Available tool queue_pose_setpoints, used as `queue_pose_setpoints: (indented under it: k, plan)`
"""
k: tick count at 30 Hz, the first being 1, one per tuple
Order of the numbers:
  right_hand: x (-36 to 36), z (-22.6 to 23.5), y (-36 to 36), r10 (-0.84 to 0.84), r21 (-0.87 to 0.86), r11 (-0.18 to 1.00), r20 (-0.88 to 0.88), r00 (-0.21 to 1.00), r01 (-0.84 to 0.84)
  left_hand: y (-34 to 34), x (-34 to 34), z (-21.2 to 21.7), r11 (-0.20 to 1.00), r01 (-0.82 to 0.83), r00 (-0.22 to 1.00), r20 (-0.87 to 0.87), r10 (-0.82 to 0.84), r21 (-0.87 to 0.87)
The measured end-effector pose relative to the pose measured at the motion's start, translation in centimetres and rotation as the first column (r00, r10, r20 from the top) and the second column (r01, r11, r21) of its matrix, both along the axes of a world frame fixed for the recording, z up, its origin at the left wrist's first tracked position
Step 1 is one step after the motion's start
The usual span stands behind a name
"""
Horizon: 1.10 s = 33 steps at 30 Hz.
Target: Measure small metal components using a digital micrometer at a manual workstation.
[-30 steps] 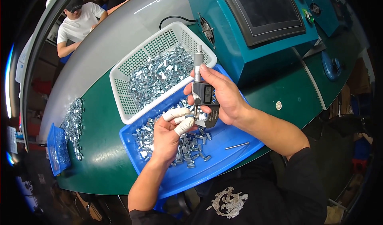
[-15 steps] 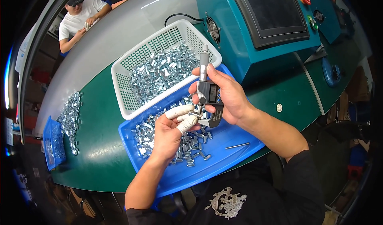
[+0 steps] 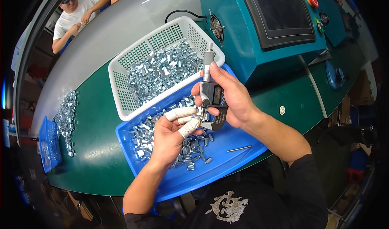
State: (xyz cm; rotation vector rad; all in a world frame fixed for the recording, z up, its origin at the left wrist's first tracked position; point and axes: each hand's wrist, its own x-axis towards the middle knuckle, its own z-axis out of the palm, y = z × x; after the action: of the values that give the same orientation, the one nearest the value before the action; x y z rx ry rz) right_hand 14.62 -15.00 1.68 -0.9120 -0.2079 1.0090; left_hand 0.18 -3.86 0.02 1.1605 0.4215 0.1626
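A green table [image 3: 97,164] carries a blue tray [image 3: 225,160] at its near edge, with a white perforated basket [image 3: 115,91] overlapping the tray's far-left edge; both hold loose silvery metal pieces. Near the tray's right end lies a thin metal rod [image 3: 239,149]. Above the tray's middle, the left hand [image 3: 168,139], its thumb and forefinger in white finger cots [image 3: 187,128], has its grip pinched on one small metal piece [image 3: 197,117] at the measuring gap of a digital micrometer [image 3: 211,92]; I cannot tell whether both faces touch it. The right hand [image 3: 235,99] has its grip wrapped around the micrometer's frame, thumb by the barrel. The piece should be light, rigid and slick, best pinched by its sides; the micrometer, heavier and delicate, suits a frame hold.
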Motion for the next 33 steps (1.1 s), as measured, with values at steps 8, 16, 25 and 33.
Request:
queue_pose_setpoints:
  k: [8,16,25,33]
  plan:
    - [0.1,-0.11,-0.09,0.015,0.053,0.998,-0.019,1.0,-0.014,-0.2,-0.02,0.35,1.0,-0.003,1.0,-0.001,0.003,-0.013]
    - [0.14,0.05,-0.06,0.0,0.009,1.0,0.026,1.0,-0.001,-0.18,0.2,0.33,1.0,0.002,1.0,-0.017,-0.002,-0.024]
    - [0.21,-0.11,-0.16,0.022,0.02,1.0,-0.043,0.999,-0.021,0.22,-0.33,0.3,0.998,0.047,0.999,0.011,-0.047,-0.048]
    - [0.06,0.02,-0.01,0.084,0.029,0.996,-0.047,0.995,-0.082,0.55,-0.69,0.07,0.989,0.147,0.984,-0.108,-0.143,0.033]
